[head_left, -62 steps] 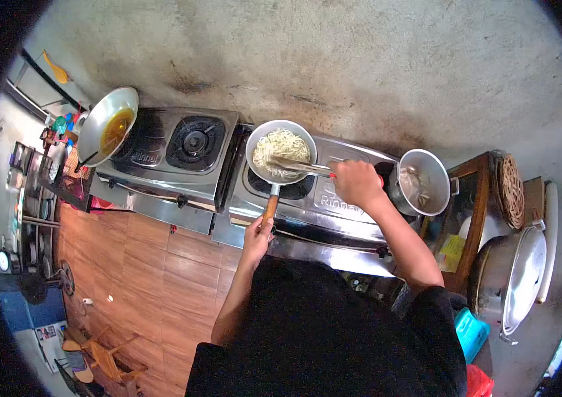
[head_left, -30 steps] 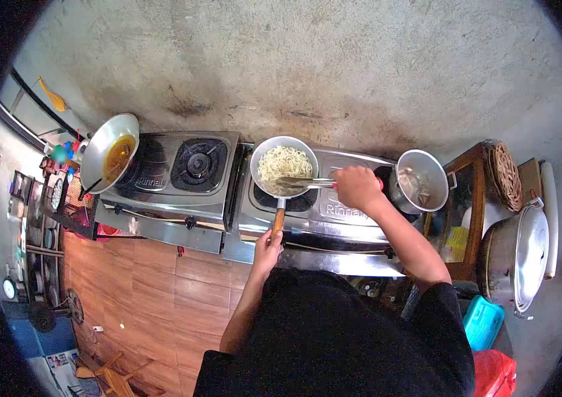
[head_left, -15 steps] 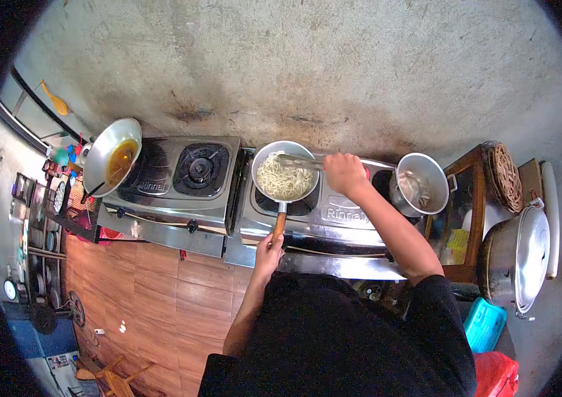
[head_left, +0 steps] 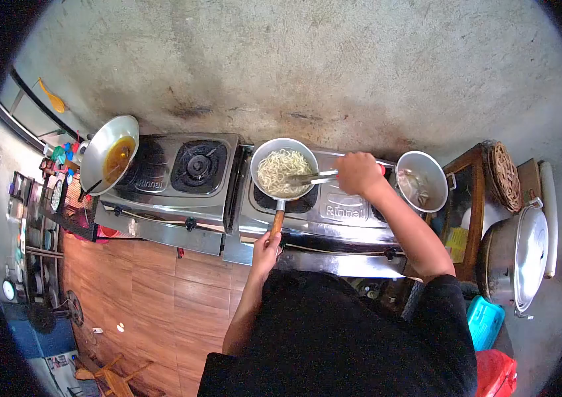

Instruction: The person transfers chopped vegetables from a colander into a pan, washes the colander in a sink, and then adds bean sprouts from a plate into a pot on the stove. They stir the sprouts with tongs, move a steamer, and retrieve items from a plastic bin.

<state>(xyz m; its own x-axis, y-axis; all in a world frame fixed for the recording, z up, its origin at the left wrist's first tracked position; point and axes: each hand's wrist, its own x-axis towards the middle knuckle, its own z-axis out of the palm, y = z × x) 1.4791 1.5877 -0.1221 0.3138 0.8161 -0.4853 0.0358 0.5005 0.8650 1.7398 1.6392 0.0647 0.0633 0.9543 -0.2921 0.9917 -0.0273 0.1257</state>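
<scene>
My left hand [head_left: 266,250] is closed around the wooden handle [head_left: 278,225] of a light-coloured saucepan [head_left: 256,155]. The pan sits over a burner of the right-hand stove and holds pale noodles [head_left: 279,171]. Above the stove, my right hand [head_left: 360,173] grips metal tongs [head_left: 324,175] with red showing at the handle end. Their tips reach in from the right and rest among the noodles near the lower right of the pan. A silver pot [head_left: 421,180] with some liquid and pieces in it stands just right of my right hand.
On the left stove [head_left: 162,205], a wok [head_left: 95,155] with brown liquid sits at the far left. A wooden cabinet [head_left: 473,212] and a large lidded pot [head_left: 498,261] are at the right. A concrete wall [head_left: 261,66] rises behind the stoves.
The tongs have swung from the pan's upper part down to its lower right. My right hand has shifted slightly right, and the noodles lie differently. My left hand keeps its grip.
</scene>
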